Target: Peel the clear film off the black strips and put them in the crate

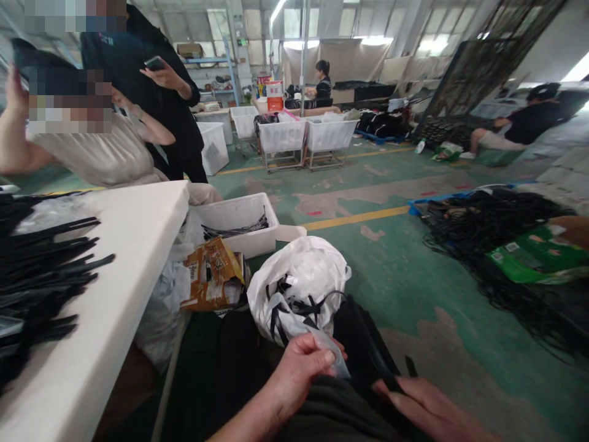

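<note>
- The table (138,245) is white.
- The strips (41,270) on it are black.
- The bag (304,270) is white.
- The floor (405,270) is green with yellow lines.

bright daylight | window glare at back | edges warped, blurred

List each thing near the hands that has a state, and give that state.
left hand: pinching a clear plastic sleeve
right hand: resting on a black strip, grip unclear
white bag: open, black strips spilling out
white bin: open, few strips inside
table: black strips piled on it
</note>
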Available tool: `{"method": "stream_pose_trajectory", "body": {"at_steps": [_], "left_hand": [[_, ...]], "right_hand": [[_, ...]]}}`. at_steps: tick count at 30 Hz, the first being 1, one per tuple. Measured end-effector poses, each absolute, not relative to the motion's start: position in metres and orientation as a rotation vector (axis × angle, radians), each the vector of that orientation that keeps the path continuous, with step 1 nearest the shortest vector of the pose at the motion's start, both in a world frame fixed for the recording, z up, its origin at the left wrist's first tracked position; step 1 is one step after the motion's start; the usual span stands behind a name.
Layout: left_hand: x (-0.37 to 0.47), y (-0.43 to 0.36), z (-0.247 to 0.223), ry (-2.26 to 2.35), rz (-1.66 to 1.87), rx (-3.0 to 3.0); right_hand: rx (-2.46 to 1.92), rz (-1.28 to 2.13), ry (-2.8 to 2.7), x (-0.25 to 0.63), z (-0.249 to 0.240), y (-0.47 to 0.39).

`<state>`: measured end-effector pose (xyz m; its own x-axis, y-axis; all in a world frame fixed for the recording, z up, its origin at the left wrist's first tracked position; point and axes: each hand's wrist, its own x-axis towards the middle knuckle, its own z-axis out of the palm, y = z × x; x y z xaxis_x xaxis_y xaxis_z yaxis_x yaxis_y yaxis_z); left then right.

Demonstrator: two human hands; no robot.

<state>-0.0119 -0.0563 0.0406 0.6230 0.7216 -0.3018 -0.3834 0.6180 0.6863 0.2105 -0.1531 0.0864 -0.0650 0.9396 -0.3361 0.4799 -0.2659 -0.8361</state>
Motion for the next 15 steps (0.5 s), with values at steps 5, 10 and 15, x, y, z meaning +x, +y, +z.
{"method": "stream_pose_trajectory", "body": {"at_steps": [5, 10, 15], "left_hand": [[-0.019, -0.057, 0.033, 0.675, 0.732, 0.618], [-0.033, -0.048, 0.04, 0.785, 0.863, 0.51], [-0.052, -0.027, 0.039, 0.897, 1.041, 0.217]], "right_hand": [[-1.457, 1.659, -1.017, 0.146, 0.061, -0.11], [-1.432, 1.522, -1.185, 0.135, 0.054, -0.091], [-1.628, 1.316, -1.184, 0.152, 0.062, -0.088]]}}
